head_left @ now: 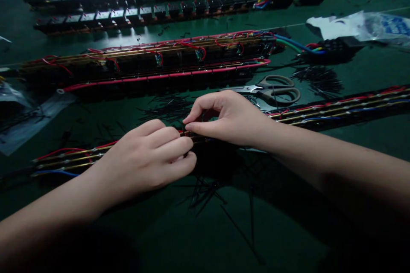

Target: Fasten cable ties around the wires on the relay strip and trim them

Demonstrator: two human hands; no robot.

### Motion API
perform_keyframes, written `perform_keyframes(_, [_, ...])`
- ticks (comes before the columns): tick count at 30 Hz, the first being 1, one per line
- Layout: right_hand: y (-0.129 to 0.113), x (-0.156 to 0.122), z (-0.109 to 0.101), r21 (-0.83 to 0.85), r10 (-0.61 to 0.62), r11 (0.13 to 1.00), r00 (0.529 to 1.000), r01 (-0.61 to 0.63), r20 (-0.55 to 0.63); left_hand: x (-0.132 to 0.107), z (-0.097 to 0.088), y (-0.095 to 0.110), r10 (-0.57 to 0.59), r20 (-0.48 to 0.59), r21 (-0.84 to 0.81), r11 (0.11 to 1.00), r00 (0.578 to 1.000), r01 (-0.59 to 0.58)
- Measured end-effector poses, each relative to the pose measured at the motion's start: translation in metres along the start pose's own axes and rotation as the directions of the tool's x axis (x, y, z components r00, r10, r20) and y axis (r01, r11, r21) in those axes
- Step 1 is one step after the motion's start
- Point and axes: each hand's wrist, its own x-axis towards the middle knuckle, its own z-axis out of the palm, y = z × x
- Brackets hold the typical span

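Note:
A long black strip assembly [339,111] with brass rods and red and blue wires lies across the table beneath both hands. My left hand [153,151] is closed over its middle, fingers curled; what they grip is hidden. Close beside it, my right hand [226,117] pinches thumb and forefinger together at the strip's upper side. A small dark piece, seemingly a black cable tie, shows at those fingertips. Loose black cable ties [206,192] are scattered in front of the strip, and another pile [169,108] lies just behind it.
Scissors [275,89] lie behind my right hand. Farther back rests a second wired assembly [153,57] with a thick red cable, then rows of black modules [144,15]. Plastic bags [368,27] lie at right and left. More cable ties [318,80] are heaped at right on the green table.

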Motion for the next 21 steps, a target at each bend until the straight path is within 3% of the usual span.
perform_keyframes(7, [-0.0003,-0.001,0.0,0.013,-0.02,1.0,1.0,0.02,0.017,-0.0003,0.0013,0.0008,-0.127,-0.023,-0.187,0.975,0.992,0.12])
perform_keyframes(14, [0.0001,-0.0017,-0.0012,0.007,-0.062,0.998,0.997,0.061,0.056,0.0024,-0.0049,0.0023,-0.333,-0.002,-0.427,0.853,0.943,0.3])
perform_keyframes(17, [-0.0007,-0.0018,-0.0024,0.022,-0.057,0.998,0.995,0.056,0.076,0.004,-0.0069,0.0037,-0.497,0.089,-0.506,0.724,0.863,0.468])
perform_keyframes(21, [-0.001,-0.0022,-0.0028,0.051,-0.044,0.998,0.995,0.039,0.089,0.0071,-0.0078,0.0043,-0.647,0.309,-0.583,0.45,0.697,0.676])
